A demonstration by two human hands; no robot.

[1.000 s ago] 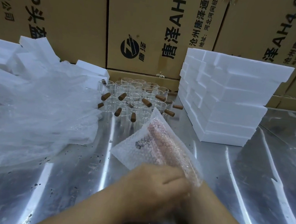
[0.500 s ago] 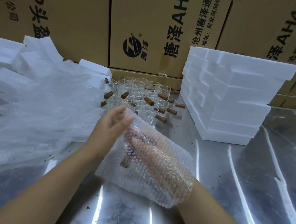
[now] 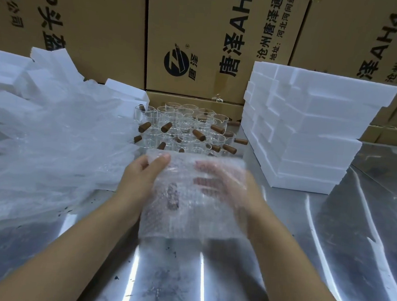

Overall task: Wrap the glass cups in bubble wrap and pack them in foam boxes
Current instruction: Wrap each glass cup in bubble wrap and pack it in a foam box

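A sheet of bubble wrap (image 3: 188, 215) is held just above the worktop (image 3: 279, 261), in front of the person. The left hand (image 3: 141, 181) is placed at the sheet's left edge. Its grip is closed on the wrap, with the thumb laid over the top corner and the fingers hidden beneath. The right hand (image 3: 228, 185) is covered by the wrap and blurred. Its fingers are seen through the film pointing left, but whether that grip is closed cannot be told. A cup (image 3: 173, 195) is enclosed in the wrap between the two hands, and only its brown handle can be made out through the bubbles. Just behind the sheet, a cluster of glass cups (image 3: 185, 128) with brown handles is stood on the worktop. A stack of foam boxes (image 3: 315, 139) is set to their right. To the left a heap of clear plastic sheets (image 3: 51, 154) is spread, with foam pieces (image 3: 7, 78) behind it. Cardboard boxes (image 3: 201, 21) with printed lettering are ranged along the back.
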